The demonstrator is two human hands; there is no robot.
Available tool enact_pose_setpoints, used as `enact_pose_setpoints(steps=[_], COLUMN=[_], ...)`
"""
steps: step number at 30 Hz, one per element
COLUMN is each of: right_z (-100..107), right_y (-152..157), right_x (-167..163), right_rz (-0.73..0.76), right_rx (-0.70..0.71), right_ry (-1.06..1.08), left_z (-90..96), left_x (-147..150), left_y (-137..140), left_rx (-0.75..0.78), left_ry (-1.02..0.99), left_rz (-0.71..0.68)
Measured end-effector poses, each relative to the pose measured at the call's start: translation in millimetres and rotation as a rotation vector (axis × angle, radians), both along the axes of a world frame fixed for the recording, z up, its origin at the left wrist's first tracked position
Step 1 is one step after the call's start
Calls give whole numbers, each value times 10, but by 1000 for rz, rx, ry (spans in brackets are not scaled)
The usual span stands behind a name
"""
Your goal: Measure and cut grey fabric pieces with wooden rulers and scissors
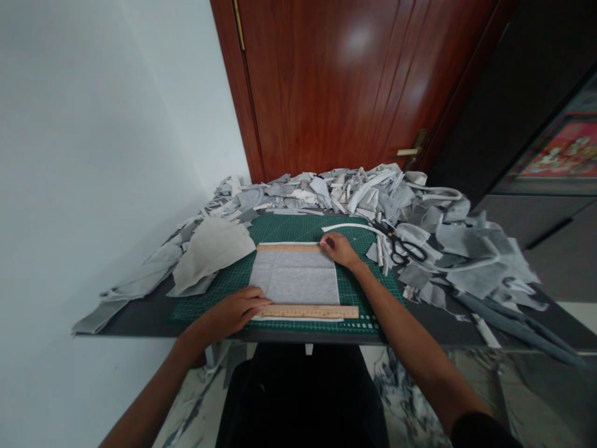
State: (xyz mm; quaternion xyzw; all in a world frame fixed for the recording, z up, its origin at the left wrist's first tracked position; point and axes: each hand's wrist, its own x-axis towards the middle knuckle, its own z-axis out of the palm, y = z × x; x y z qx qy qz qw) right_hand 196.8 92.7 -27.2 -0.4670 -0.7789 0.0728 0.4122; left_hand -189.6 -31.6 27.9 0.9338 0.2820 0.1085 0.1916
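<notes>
A grey piece of cloth (295, 277) lies flat on the green cutting mat (368, 283), with white strips showing along its far and near edges. One wooden ruler (289, 247) lies across its far edge, and a second wooden ruler (310, 312) runs along the near edge, sticking out past the cloth on the right. My left hand (242, 307) rests on the near ruler's left end, fingers stretched out flat. At the cloth's far right corner, my right hand (339, 249) has its fingertips pinched together on the cloth's edge, beside the far ruler's end.
Black-handled scissors (403, 246) lie among scraps right of the mat. Heaped grey and white cloth scraps (326, 190) line the back. A larger pale piece (212, 252) overlaps the mat's left side. A dark grey strip (517, 326) hangs over the table's front right edge.
</notes>
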Motion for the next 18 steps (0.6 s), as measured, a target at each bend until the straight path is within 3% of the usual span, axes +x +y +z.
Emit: enact_pose_setpoints(steps=[8, 18], right_z=[41, 156], right_y=[-13, -144], right_x=[157, 263], right_rz=[-429, -672], right_rx=[-151, -305], right_ry=[-26, -79], left_z=[-165, -190], left_x=[-43, -177], left_y=[45, 108], left_rx=[78, 166], left_ry=[-37, -48], left_rz=[25, 69])
